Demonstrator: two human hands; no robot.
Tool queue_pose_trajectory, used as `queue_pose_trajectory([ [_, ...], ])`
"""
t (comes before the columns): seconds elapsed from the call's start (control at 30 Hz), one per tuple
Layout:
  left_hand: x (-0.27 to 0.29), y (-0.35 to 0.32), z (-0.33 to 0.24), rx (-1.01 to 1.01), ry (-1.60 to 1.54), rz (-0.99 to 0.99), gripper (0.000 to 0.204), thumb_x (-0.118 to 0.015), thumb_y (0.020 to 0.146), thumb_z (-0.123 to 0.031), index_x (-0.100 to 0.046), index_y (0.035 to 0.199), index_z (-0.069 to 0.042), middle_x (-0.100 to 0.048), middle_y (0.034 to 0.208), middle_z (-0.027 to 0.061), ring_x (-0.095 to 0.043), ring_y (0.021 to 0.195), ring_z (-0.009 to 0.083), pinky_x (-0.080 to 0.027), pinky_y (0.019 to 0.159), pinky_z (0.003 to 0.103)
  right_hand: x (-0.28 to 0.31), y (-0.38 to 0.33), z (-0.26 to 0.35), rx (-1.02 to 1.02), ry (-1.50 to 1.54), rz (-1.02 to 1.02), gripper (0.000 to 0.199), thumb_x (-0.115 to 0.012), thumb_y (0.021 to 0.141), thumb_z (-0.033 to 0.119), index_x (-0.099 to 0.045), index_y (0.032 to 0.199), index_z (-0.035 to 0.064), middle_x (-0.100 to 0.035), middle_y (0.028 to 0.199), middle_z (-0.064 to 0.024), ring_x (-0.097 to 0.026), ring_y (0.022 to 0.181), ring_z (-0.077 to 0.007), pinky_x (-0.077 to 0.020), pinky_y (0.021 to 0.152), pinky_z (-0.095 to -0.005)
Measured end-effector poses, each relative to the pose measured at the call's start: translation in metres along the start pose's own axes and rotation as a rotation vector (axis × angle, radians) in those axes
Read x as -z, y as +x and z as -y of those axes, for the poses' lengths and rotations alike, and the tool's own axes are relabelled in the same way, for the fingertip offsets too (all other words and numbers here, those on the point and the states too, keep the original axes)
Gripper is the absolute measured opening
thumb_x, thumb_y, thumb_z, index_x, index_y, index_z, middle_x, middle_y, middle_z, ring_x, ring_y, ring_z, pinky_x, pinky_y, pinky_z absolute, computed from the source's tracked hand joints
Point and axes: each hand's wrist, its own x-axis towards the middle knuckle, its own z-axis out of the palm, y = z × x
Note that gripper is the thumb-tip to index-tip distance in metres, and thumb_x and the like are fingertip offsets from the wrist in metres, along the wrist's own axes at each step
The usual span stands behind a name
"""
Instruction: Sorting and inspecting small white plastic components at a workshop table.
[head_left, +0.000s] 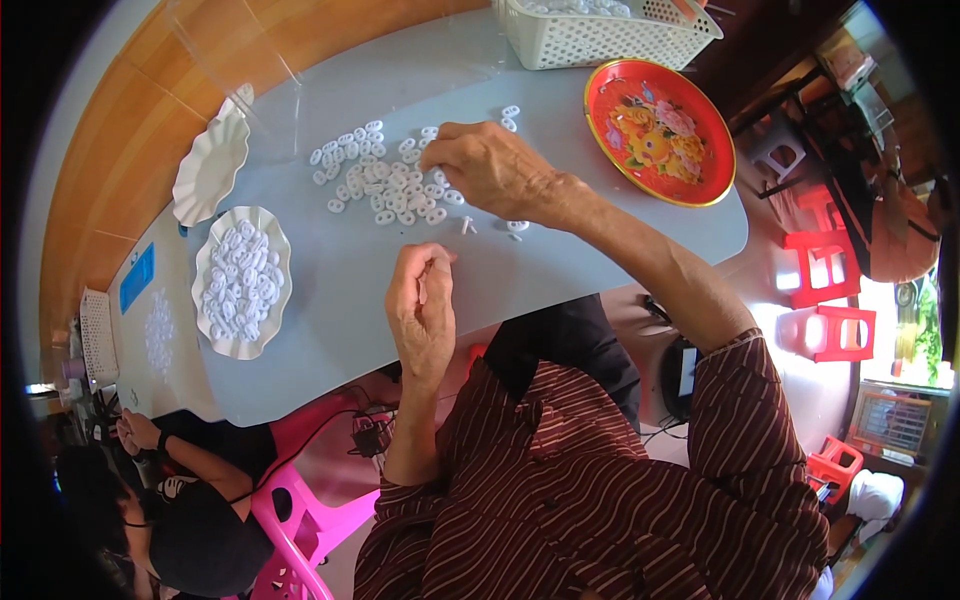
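White oval pieces: in a loose heap on the grey tabletop, beyond the left hand, with a few strays toward the right
Right hand: over the right edge of the heap, knuckles up
Right grip: fingers bent down by the pieces, tips partly hidden; cannot tell whether they are apart or clamped on one
Left hand: near the tabletop's front edge, just short of the heap
Left grip: fingers curled inward; cannot tell whether anything is held
Scalloped dish: left of the heap, piled with similar white pieces
Second dish: scalloped too, beyond the first
Red tray: round, floral, at the right
Perforated basket: at the far edge, holding white things
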Motion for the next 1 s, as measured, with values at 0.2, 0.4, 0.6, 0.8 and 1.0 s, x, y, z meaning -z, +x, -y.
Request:
queue_pose_trajectory([
  [0.2,-0.002,0.001,-0.002,-0.012,-0.081,0.004,0.005,-0.048,0.090,-0.004,-0.053,0.090,-0.001,-0.056,0.085,0.0039,-0.038,0.064,0.0063,-0.034,0.056,0.021,-0.020,0.008,0.008,0.162,0.118,0.034,0.015,-0.055,0.079,-0.001,-0.065,0.089,0.0034,-0.061,0.099,-0.0099,-0.062,0.082,-0.0313,-0.0505,0.073,-0.0389],
  [0.4,-0.001,0.001,-0.002,-0.032,-0.104,0.010,0.006,-0.047,0.090,-0.003,-0.052,0.090,0.000,-0.055,0.084,0.0057,-0.041,0.063,0.0075,-0.036,0.056,0.022,-0.007,-0.002,0.000,0.111,0.122,0.056,0.014,-0.055,0.077,-0.003,-0.063,0.086,0.0023,-0.062,0.097,-0.0105,-0.062,0.078,-0.0321,-0.0509,0.070,-0.0397],
  [0.6,0.000,0.000,-0.003,0.002,-0.126,0.010,0.010,-0.048,0.091,-0.006,-0.054,0.090,0.001,-0.055,0.086,0.0043,-0.044,0.073,0.0092,-0.036,0.064,0.022,-0.011,0.017,0.007,0.092,0.110,-0.011,0.015,-0.053,0.076,-0.004,-0.063,0.085,0.0020,-0.063,0.088,-0.0108,-0.062,0.076,-0.0323,-0.0499,0.066,-0.0398],
  [0.8,0.004,0.002,-0.004,-0.064,-0.112,0.043,0.006,-0.047,0.089,-0.002,-0.052,0.092,0.001,-0.054,0.085,0.0085,-0.046,0.065,0.0115,-0.040,0.059,0.024,-0.022,0.036,0.007,0.077,0.022,0.047,0.015,-0.053,0.076,-0.004,-0.064,0.084,0.0022,-0.063,0.090,-0.0109,-0.061,0.076,-0.0323,-0.0501,0.067,-0.0407],
  [1.0,0.001,0.003,-0.003,-0.051,-0.133,0.044,0.006,-0.047,0.086,0.000,-0.051,0.091,0.002,-0.053,0.084,0.0106,-0.049,0.068,0.0167,-0.042,0.061,0.027,-0.039,0.060,0.003,0.229,0.048,-0.014,0.016,-0.053,0.076,-0.006,-0.064,0.083,0.0018,-0.063,0.088,-0.0113,-0.061,0.078,-0.0319,-0.0502,0.067,-0.0401],
])
